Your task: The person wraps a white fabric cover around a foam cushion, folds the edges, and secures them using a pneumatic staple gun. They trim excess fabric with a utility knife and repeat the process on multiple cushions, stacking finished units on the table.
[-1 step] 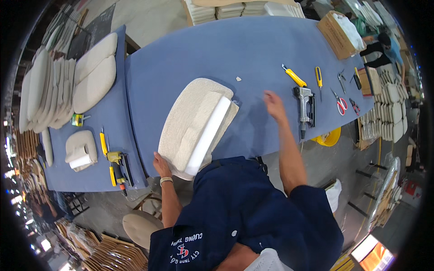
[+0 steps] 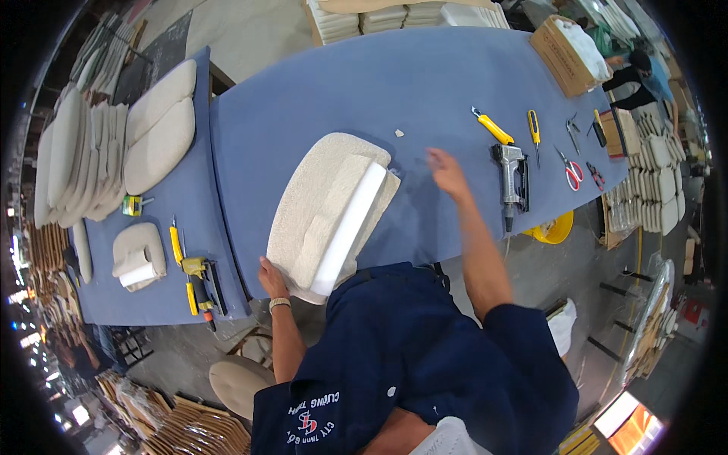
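Observation:
A beige fabric-covered chair pad (image 2: 299,205) lies tilted on the blue-topped table in front of me, its near end against my waist. Along its right side a fabric flap is folded open, and a white foam strip (image 2: 350,227) lies there lengthwise. My left hand (image 2: 273,279) grips the pad's lower left edge, with some fingers hidden. To the right of the pad, my right hand (image 2: 449,176) hovers over the table, touching neither pad nor tools. Its fingertips are blurred, so I cannot make out whether they hold anything. A small pale scrap (image 2: 399,133) lies beyond the pad.
To the right lie a yellow utility knife (image 2: 497,129), a staple gun (image 2: 513,182), a screwdriver (image 2: 535,127) and red-handled scissors (image 2: 570,171). A cardboard box (image 2: 565,57) stands behind them. On the left table are another staple gun (image 2: 201,284), a smaller pad (image 2: 144,246) and stacked pads (image 2: 76,155).
My right hand has shifted a little to the left, closer to the pad. My left hand and the pad stay in place.

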`<state>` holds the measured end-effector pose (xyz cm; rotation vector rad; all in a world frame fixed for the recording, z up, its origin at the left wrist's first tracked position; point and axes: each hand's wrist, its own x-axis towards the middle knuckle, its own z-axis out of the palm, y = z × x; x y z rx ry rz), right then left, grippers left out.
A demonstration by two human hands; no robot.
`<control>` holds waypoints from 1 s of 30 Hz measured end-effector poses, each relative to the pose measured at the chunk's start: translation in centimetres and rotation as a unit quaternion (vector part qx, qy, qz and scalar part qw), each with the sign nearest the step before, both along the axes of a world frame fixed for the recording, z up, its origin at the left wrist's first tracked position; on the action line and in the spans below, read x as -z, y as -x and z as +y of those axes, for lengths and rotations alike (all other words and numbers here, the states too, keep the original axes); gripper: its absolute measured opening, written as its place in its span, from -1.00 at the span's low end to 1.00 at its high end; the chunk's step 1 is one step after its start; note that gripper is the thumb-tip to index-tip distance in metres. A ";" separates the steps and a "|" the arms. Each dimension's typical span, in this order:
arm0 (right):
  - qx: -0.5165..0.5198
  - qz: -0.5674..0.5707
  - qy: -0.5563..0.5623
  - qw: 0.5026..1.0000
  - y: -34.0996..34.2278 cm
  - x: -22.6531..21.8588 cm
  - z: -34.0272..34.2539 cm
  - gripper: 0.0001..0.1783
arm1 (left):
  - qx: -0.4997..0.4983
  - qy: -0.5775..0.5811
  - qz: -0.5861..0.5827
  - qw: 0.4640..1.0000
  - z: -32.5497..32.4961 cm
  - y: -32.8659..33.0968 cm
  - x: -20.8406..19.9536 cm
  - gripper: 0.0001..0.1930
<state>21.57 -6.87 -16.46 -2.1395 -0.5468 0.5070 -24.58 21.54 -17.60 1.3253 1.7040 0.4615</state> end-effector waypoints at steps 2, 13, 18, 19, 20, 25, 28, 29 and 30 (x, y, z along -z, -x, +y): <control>-0.032 0.035 0.011 0.999 -0.1 0.0 5.9 -0.52 | 0.014 -0.005 0.018 1.000 1.4 -1.7 0.2 -0.32; 0.079 0.350 -0.186 0.915 6.5 -3.8 8.9 -0.64 | 0.030 0.055 -0.127 0.990 -1.0 -2.6 1.8 -0.33; 0.089 0.330 -0.088 0.936 11.0 -2.1 7.8 -0.61 | 0.093 0.084 -0.125 0.984 -0.3 -2.9 1.1 -0.30; 0.137 0.299 -0.124 0.936 12.1 -0.7 7.4 -0.55 | 0.120 0.111 -0.082 0.983 0.1 -3.9 0.6 -0.28; 0.179 0.271 -0.158 0.933 12.3 0.6 7.4 -0.48 | 0.126 0.121 -0.086 0.981 0.2 -5.2 0.1 -0.29; 0.086 0.078 -0.060 0.991 11.7 -7.1 9.8 -0.41 | 0.041 0.185 -0.234 0.954 -3.2 -4.8 1.9 -0.25; -0.023 -0.038 -0.015 0.999 11.5 -14.4 11.0 -0.40 | 0.019 0.218 -0.356 0.908 -2.9 -2.6 7.2 -0.26; -0.053 -0.072 0.022 0.996 11.8 -15.2 10.5 -0.40 | 0.030 0.186 -0.330 0.925 -3.4 -2.5 6.8 -0.27; -0.068 -0.078 0.026 0.994 12.5 -15.5 9.3 -0.41 | 0.042 0.153 -0.304 0.939 -3.1 -2.8 6.3 -0.29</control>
